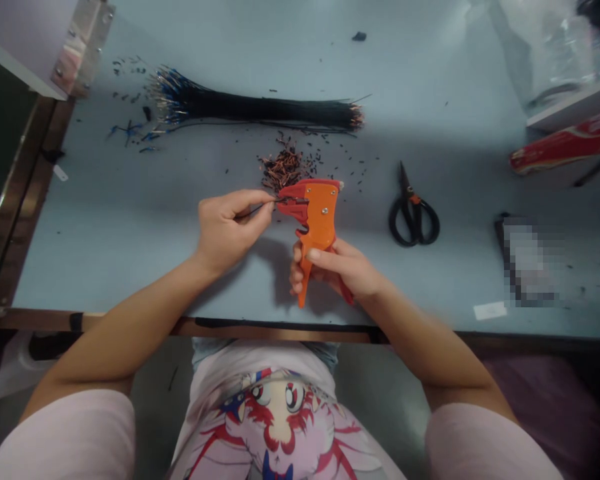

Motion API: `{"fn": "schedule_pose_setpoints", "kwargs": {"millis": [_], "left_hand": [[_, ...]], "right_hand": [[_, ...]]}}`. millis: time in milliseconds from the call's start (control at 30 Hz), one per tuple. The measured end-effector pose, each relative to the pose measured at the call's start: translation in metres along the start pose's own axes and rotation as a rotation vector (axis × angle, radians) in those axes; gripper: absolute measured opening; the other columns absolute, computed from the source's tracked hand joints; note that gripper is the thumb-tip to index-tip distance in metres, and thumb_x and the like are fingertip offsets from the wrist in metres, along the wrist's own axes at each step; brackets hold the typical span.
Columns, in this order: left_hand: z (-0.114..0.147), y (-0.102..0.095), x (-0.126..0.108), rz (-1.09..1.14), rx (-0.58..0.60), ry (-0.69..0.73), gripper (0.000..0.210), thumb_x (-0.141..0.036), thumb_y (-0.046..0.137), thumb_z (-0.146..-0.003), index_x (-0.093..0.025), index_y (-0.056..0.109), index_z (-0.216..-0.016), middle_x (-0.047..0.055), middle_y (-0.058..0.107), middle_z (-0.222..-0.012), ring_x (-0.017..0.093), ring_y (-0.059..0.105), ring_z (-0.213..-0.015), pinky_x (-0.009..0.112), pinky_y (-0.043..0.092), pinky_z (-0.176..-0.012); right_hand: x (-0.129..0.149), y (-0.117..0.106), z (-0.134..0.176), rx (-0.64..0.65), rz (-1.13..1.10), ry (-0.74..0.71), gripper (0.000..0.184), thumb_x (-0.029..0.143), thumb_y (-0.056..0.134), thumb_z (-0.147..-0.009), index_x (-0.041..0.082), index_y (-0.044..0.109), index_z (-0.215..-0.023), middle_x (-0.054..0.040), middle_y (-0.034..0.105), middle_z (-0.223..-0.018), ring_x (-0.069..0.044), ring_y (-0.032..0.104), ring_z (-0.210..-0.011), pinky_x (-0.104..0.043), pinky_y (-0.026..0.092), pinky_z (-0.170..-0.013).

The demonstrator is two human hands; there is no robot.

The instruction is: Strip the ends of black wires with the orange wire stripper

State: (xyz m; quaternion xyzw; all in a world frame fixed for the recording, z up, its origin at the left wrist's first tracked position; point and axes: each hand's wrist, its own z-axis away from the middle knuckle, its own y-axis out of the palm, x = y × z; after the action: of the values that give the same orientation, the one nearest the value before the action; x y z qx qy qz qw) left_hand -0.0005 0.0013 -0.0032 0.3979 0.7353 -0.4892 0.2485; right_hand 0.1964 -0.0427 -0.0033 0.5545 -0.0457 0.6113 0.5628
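My right hand (pixel 330 265) is wrapped round the handles of an orange and red wire stripper (pixel 321 213), its jaws pointing left. Between thumb and fingertips, my left hand (pixel 237 223) pinches a thin black wire (pixel 253 211). The wire's end lies at the stripper's jaws; whether they bite on it I cannot tell. Just beyond the tool is a small heap of copper and black wire scraps (pixel 283 167). Further back a long bundle of black wires (pixel 260 109) lies across the table, with blue and silvery ends at left and bare copper ends at right.
Black-handled scissors (pixel 414 217) lie right of the stripper, points away from me. Farther right are a blurred-out dark object (pixel 527 260), a white label (pixel 490 311) and a red package (pixel 565 143). Loose blue-ended bits (pixel 127 131) lie at left, near a metal-bracketed panel (pixel 80 50).
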Motion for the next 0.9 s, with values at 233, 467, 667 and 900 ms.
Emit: {"fn": "schedule_pose_setpoints", "kwargs": {"millis": [233,467,667,900], "left_hand": [[0.0007,-0.0012,-0.0013,-0.003,-0.012,0.062,0.011,-0.026,0.063,-0.076,-0.024,0.073,-0.077,-0.004,0.06,-0.055,0.006,0.039,-0.044,0.022,0.033,-0.048],[0.0013,-0.0026,-0.0026,0.005,-0.036,0.03,0.01,-0.028,0.063,-0.077,-0.025,0.073,-0.078,-0.004,0.057,-0.053,0.007,0.039,-0.045,0.023,0.032,-0.047],[0.0019,-0.0014,-0.002,0.024,-0.063,-0.012,0.012,-0.031,0.063,-0.077,-0.025,0.073,-0.078,-0.004,0.056,-0.053,0.007,0.038,-0.046,0.023,0.03,-0.046],[0.0045,-0.0054,-0.0047,0.062,-0.063,0.062,0.011,-0.032,0.063,-0.077,-0.025,0.072,-0.078,-0.004,0.053,-0.051,0.006,0.037,-0.045,0.024,0.03,-0.045]], "right_hand": [[0.0001,0.0017,0.0008,-0.017,0.022,0.001,0.029,0.041,0.064,-0.083,0.014,0.056,-0.087,-0.003,0.061,-0.069,-0.017,0.064,-0.062,-0.034,0.057,-0.061],[-0.0008,-0.0011,-0.0005,0.006,-0.005,-0.016,0.029,0.039,0.067,-0.081,0.013,0.058,-0.09,-0.0042,0.062,-0.073,-0.019,0.065,-0.067,-0.037,0.057,-0.065],[-0.0014,-0.0014,0.0,0.032,-0.036,-0.011,0.03,0.038,0.069,-0.079,0.013,0.058,-0.092,-0.0054,0.063,-0.077,-0.02,0.066,-0.07,-0.039,0.057,-0.069],[-0.0014,-0.0017,-0.0003,0.038,-0.046,0.002,0.03,0.037,0.068,-0.08,0.012,0.058,-0.093,-0.0059,0.064,-0.078,-0.02,0.067,-0.07,-0.039,0.056,-0.068]]}}
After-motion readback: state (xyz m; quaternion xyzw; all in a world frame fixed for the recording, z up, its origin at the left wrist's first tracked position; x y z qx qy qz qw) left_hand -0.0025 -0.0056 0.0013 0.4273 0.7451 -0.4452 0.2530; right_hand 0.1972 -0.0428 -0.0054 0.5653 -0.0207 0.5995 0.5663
